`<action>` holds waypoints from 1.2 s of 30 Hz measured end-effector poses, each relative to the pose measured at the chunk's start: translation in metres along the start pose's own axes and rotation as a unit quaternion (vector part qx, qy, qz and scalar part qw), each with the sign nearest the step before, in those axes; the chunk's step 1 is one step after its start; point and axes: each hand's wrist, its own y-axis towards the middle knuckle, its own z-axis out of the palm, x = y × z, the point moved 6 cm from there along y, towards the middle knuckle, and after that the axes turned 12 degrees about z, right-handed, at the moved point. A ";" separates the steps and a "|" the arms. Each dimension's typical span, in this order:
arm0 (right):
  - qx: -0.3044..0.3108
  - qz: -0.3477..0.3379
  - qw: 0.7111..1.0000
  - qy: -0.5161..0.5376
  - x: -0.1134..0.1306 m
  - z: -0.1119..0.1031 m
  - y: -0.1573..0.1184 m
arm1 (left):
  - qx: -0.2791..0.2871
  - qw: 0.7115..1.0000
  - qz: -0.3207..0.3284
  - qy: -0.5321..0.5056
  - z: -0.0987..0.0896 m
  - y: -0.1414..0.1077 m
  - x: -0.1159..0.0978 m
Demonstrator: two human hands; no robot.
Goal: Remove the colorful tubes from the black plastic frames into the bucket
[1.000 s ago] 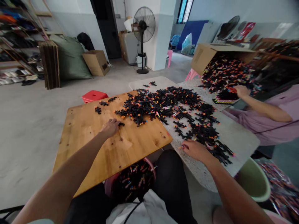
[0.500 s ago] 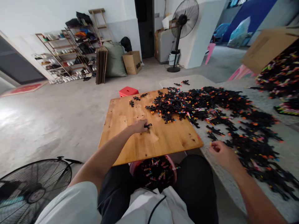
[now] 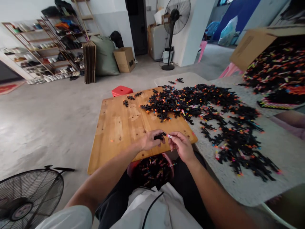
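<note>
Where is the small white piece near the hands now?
In the head view, the small white piece is right of centre, held by the right hand, at the right end of the black piece in the left hand.

Indoors the light is soft and a little dim, with weak shadows. The floor (image 3: pixel 66 114) shows pale glare toward the left edge. The doorway (image 3: pixel 136 28) is almost black, and the tub (image 3: pixel 171 162) below the board (image 3: pixel 111 124) lies dark. The near fan (image 3: pixel 21 210) is stretched (the wide view bends much there). The left hand (image 3: pixel 151 140) and right hand (image 3: pixel 182 144) are quite clear, but the black piece (image 3: pixel 159 136) looks soft, and in the heap (image 3: pixel 278 66) at right the colours seem to melt together.
</note>
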 end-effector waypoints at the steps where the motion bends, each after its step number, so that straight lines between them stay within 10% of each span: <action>1: -0.001 -0.004 1.000 -0.003 0.001 0.000 -0.001 | -0.004 1.000 0.006 0.014 0.002 0.000 -0.007; 23: -0.014 -0.024 0.987 -0.160 0.033 0.004 -0.013 | 0.062 0.996 -0.012 0.059 0.013 -0.004 -0.045; 36: 0.025 0.042 0.999 -0.012 0.018 0.006 -0.006 | 0.044 0.973 -0.134 -0.181 0.026 -0.014 -0.025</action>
